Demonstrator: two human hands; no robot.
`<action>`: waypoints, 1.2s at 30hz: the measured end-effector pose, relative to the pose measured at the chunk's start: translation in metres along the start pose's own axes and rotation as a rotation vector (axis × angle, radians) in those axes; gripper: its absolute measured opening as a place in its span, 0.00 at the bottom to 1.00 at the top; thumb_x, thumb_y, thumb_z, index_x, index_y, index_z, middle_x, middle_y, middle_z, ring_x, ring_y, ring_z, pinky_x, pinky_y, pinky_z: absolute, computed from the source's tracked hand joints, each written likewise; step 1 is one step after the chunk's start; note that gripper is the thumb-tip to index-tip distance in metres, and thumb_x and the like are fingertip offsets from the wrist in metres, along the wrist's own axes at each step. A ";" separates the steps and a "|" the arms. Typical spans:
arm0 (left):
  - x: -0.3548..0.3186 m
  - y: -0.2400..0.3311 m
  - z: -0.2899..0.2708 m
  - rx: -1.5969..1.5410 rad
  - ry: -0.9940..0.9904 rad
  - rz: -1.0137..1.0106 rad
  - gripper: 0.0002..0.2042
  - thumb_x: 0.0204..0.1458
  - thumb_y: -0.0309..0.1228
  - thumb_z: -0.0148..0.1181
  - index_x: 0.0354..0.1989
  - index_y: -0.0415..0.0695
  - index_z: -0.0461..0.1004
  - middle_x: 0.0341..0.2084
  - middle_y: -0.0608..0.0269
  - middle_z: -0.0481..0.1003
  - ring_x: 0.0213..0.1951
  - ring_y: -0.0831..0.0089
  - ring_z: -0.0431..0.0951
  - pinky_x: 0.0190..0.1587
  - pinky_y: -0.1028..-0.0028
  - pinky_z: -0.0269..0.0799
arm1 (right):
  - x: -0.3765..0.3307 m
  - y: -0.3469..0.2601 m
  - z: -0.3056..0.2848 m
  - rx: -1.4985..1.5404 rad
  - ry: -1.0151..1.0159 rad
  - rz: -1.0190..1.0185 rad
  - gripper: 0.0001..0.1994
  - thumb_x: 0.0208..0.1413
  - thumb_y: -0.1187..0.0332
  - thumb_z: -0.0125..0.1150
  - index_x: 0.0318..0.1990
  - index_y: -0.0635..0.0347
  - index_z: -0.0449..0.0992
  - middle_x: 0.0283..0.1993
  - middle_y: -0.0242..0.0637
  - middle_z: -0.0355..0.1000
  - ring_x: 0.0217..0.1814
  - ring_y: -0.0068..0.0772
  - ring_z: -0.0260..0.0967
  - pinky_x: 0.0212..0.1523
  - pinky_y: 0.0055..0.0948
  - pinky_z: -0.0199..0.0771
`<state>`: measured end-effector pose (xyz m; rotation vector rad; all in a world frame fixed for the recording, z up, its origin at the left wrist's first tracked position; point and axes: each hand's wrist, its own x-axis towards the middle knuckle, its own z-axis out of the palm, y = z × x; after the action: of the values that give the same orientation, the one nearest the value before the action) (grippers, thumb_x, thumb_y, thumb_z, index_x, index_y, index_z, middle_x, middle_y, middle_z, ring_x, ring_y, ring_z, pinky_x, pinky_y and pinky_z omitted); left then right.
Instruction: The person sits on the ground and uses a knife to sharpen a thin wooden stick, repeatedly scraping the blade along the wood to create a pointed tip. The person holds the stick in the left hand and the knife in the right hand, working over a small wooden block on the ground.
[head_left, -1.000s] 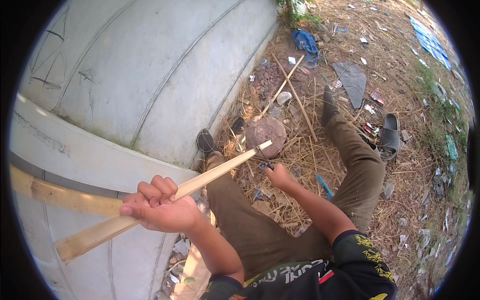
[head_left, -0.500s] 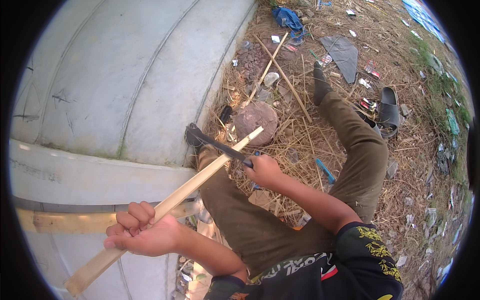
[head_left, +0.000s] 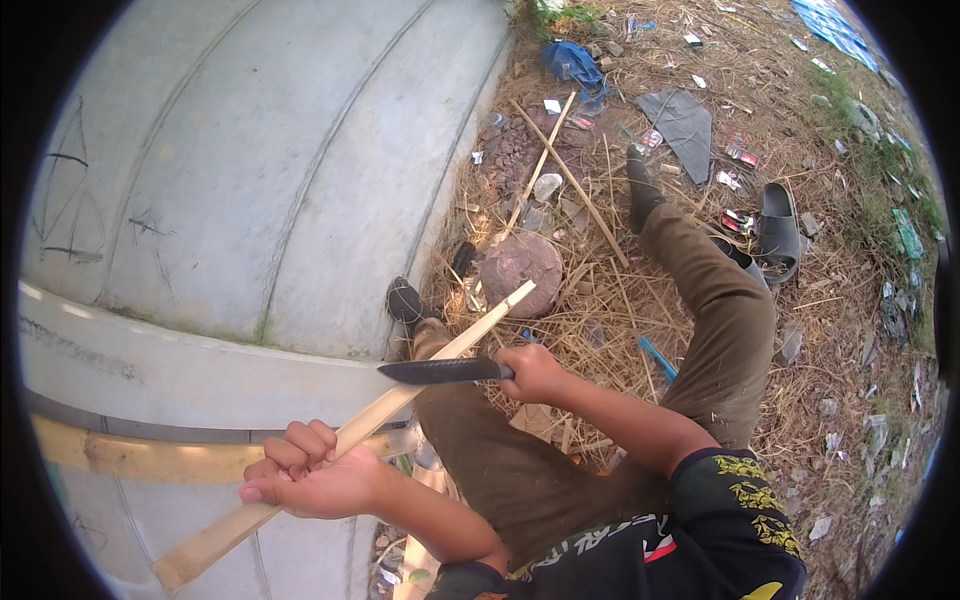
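Note:
My left hand (head_left: 315,478) is closed around the lower part of a long pale strip (head_left: 385,408) that looks like split bamboo. The strip slants up and rightward over my left leg, its narrow tip (head_left: 520,293) in front of a round reddish stone (head_left: 522,274). In my right hand (head_left: 535,373) is the dark handle of a large knife (head_left: 432,372). Its broad dark blade lies across the strip, point toward the left, about midway between my left hand and the tip. Whether the edge bites into the strip cannot be seen.
A grey panelled wall (head_left: 300,170) rises on the left, with a yellow pole (head_left: 170,455) beside its base. Thin sticks (head_left: 572,183) cross beyond the stone. Dark sandals (head_left: 778,232), a blue tube-like object (head_left: 657,358) and scattered litter lie on the straw-covered ground.
The knife has moved down along the strip toward my left hand, and its blade has swung from pointing up-left to nearly level. My left hand keeps its hold.

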<state>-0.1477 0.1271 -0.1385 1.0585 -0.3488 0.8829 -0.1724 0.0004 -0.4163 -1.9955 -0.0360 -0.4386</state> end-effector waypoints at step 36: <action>0.024 0.066 -0.067 -0.050 0.025 0.124 0.23 0.69 0.45 0.46 0.23 0.53 0.47 0.19 0.74 0.43 0.20 0.80 0.43 0.20 0.78 0.40 | -0.022 0.054 0.006 0.022 -0.011 0.788 0.13 0.53 0.58 0.59 0.33 0.60 0.79 0.26 0.47 0.76 0.33 0.51 0.77 0.37 0.47 0.76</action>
<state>-0.1937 0.2097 -0.1150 0.9868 -0.4166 0.9922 -0.1797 -0.0147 -0.4722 -1.8149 0.7091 0.0845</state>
